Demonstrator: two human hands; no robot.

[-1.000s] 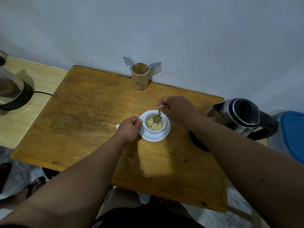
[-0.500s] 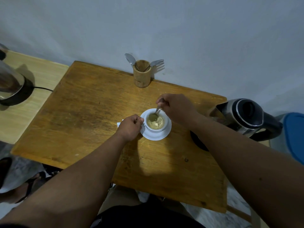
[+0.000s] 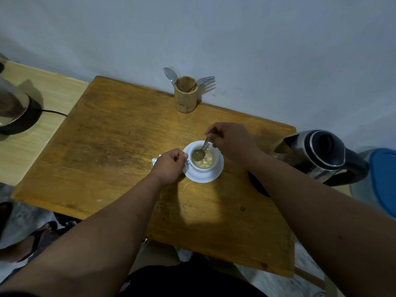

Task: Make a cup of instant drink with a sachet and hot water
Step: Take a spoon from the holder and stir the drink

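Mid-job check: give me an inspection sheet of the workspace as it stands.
Surface: wooden table, worn.
Job's things: white cup on saucer, pale frothy drink inside; spoon dipped in; kettle at right edge.
Clutter: wooden holder with fork and spoon; white scrap, likely the sachet.
Hands: left hand at the cup's handle side; right hand holds the spoon.
Cables: black cord on the side counter.
Surroundings: second appliance, blue lid.
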